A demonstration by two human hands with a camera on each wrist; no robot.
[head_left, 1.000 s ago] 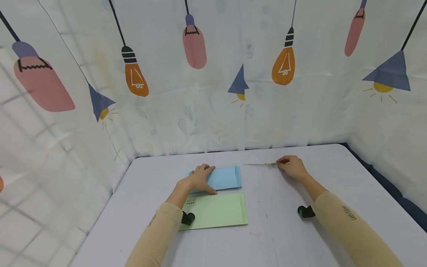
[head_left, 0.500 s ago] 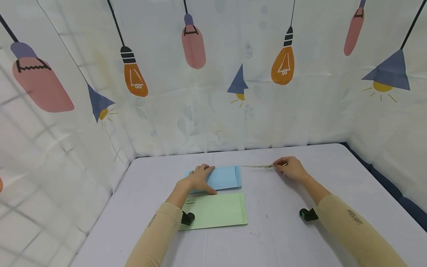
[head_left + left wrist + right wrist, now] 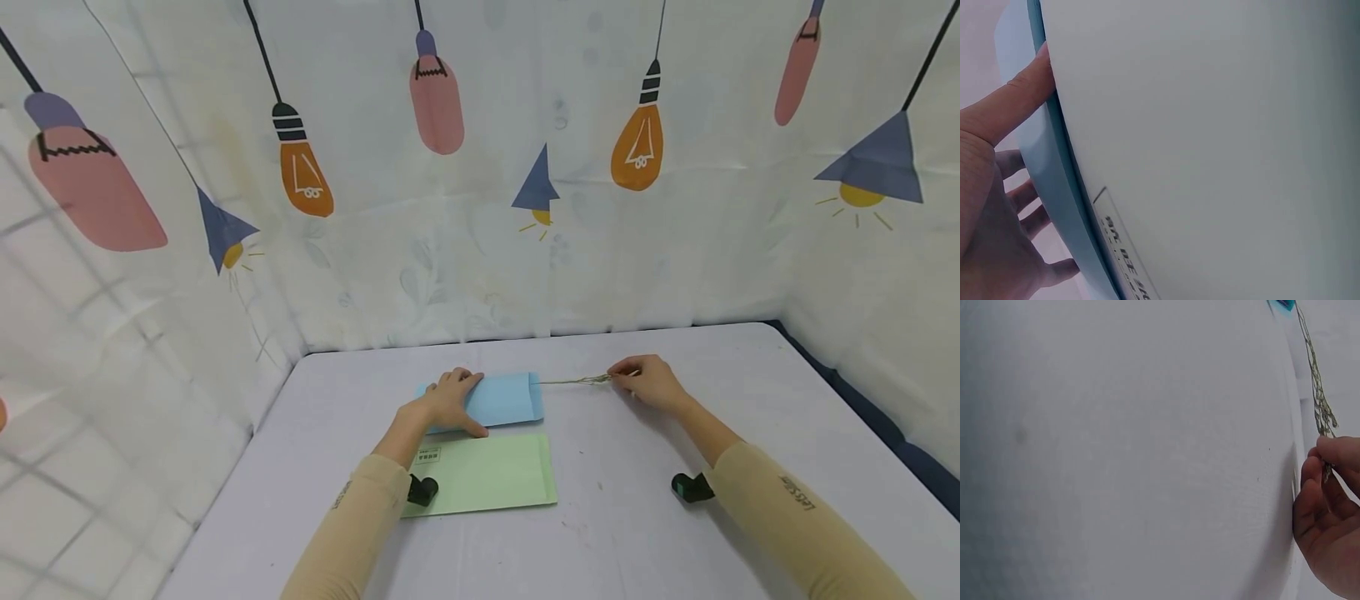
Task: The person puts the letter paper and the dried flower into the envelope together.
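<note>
My left hand [image 3: 450, 402] rests on a light blue envelope [image 3: 506, 400], fingers spread over its top and thumb at its near edge, as the left wrist view also shows. Out to the right, my right hand [image 3: 651, 383] pinches a thin dried plant sprig [image 3: 596, 379] between thumb and fingers. The sprig's bare stem points left and meets the envelope's right end; whether its tip is inside cannot be told. In the right wrist view, the sprig's tufted part [image 3: 1322, 412] sticks out above the fingers. A pale green envelope [image 3: 487, 475] lies just nearer than the blue one.
A white cloth covers the table [image 3: 615, 533], with small dark specks on it. White curtains [image 3: 480, 250] printed with lamps stand behind and at the sides. A black wrist camera [image 3: 423, 491] sits over the green envelope's left part.
My right hand has moved a little left and nearer, bringing the sprig's stem from beyond the blue envelope's far right corner to its right end. The left hand has stayed in place.
</note>
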